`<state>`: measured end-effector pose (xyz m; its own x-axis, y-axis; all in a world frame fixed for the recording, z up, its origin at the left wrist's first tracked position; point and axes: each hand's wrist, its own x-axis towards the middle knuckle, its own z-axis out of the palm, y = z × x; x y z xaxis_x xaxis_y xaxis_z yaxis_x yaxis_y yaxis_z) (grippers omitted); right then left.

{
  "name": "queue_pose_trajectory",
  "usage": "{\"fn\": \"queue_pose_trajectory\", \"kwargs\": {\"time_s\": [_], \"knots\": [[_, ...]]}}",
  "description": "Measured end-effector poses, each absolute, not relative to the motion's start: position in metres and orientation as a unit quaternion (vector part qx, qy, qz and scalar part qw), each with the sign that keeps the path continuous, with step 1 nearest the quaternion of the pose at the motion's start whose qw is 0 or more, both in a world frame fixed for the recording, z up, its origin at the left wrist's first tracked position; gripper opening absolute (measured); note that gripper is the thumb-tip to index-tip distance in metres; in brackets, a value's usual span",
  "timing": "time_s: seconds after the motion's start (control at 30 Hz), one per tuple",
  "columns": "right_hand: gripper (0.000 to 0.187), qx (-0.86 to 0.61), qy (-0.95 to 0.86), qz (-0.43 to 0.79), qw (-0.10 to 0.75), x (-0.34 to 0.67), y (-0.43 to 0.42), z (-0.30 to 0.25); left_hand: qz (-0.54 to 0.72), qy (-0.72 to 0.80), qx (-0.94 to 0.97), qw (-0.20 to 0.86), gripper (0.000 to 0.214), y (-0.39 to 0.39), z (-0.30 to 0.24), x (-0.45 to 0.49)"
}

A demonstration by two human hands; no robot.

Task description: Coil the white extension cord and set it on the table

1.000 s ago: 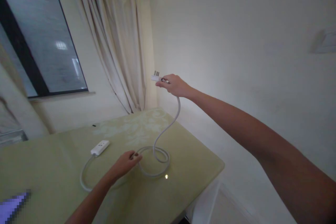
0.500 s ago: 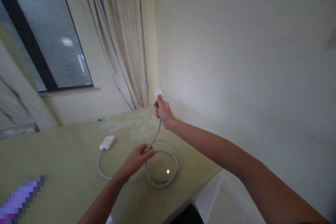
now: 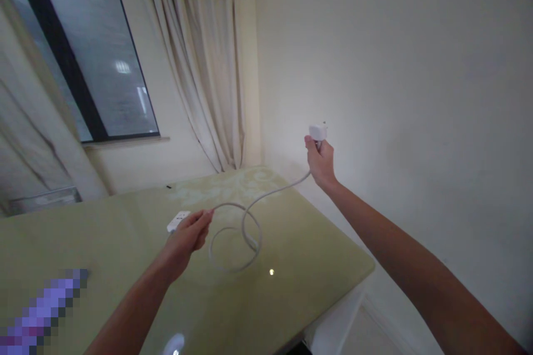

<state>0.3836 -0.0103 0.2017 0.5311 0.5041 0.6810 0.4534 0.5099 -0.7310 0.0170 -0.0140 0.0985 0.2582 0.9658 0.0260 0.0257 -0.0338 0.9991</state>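
Observation:
My right hand (image 3: 321, 162), raised off the table's right side, grips a white plug (image 3: 318, 132) by its base, with a prong showing at the top. From it a pale grey cable (image 3: 275, 193) runs down to the left and loops loosely over the table. My left hand (image 3: 192, 236) pinches the cable at the left of these loops. Partly hidden behind that hand, the white socket block (image 3: 178, 220) of an extension lead lies on the table.
The glossy green-yellow table (image 3: 308, 266) meets the wall at the right and back. A pixelated purple object (image 3: 45, 310) lies at the left front. A small black piece (image 3: 169, 187) sits near the back edge, below the curtain (image 3: 208, 66).
My right hand has carried the plug to the right, drawing the cable out. My left hand has shifted left, still on the cable, and the coil has loosened into wider loops.

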Motion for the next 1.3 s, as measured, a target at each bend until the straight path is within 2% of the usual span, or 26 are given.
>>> {"fn": "queue_pose_trajectory", "kwargs": {"time_s": [0.07,0.13,0.2,0.27,0.33,0.4,0.57,0.63,0.77,0.83,0.93,1.0,1.07,1.2,1.3], "knots": [[0.046,-0.525,-0.48,-0.023,0.703,0.399,-0.021,0.188,0.501,0.416,0.531,0.542,0.05,-0.011,0.122,0.013],[0.046,-0.538,-0.49,0.013,0.686,0.402,-0.034,0.173,0.538,0.389,0.53,0.527,0.043,-0.012,0.149,0.016],[0.05,-0.529,-0.504,0.163,0.663,0.39,-0.047,0.158,0.565,0.346,0.544,0.515,0.036,-0.016,0.176,0.026],[0.056,-0.488,-0.495,0.378,0.612,0.365,-0.061,0.144,0.576,0.3,0.553,0.522,0.031,-0.022,0.198,0.042],[0.058,-0.425,-0.479,0.497,0.585,0.333,-0.071,0.132,0.543,0.269,0.578,0.547,0.03,-0.026,0.211,0.06],[0.058,-0.365,-0.457,0.565,0.582,0.3,-0.075,0.124,0.489,0.256,0.605,0.574,0.035,-0.029,0.215,0.076],[0.057,-0.29,-0.397,0.6,0.631,0.242,-0.053,0.122,0.448,0.249,0.612,0.603,0.044,-0.033,0.194,0.101],[0.059,-0.274,-0.386,0.621,0.624,0.229,-0.043,0.123,0.457,0.265,0.648,0.549,0.04,-0.032,0.183,0.106],[0.063,-0.277,-0.416,0.617,0.608,0.216,-0.039,0.124,0.49,0.285,0.734,0.374,0.026,-0.024,0.169,0.105],[0.059,-0.282,-0.457,0.615,0.577,0.216,-0.044,0.122,0.495,0.294,0.738,0.351,0.025,-0.019,0.166,0.097],[0.051,-0.299,-0.502,0.594,0.553,0.217,-0.051,0.12,0.474,0.294,0.689,0.463,0.036,-0.016,0.159,0.086],[0.048,-0.311,-0.503,0.573,0.567,0.216,-0.051,0.119,0.451,0.268,0.63,0.573,0.041,-0.016,0.152,0.085],[0.047,-0.319,-0.484,0.561,0.59,0.215,-0.049,0.118,0.455,0.237,0.576,0.636,0.038,-0.018,0.145,0.089],[0.051,-0.343,-0.441,0.558,0.614,0.219,-0.042,0.119,0.537,0.243,0.505,0.631,0.043,-0.021,0.124,0.094],[0.053,-0.367,-0.433,0.53,0.63,0.239,-0.038,0.131,0.486,0.334,0.6,0.541,0.059,-0.028,0.097,0.076]]}}
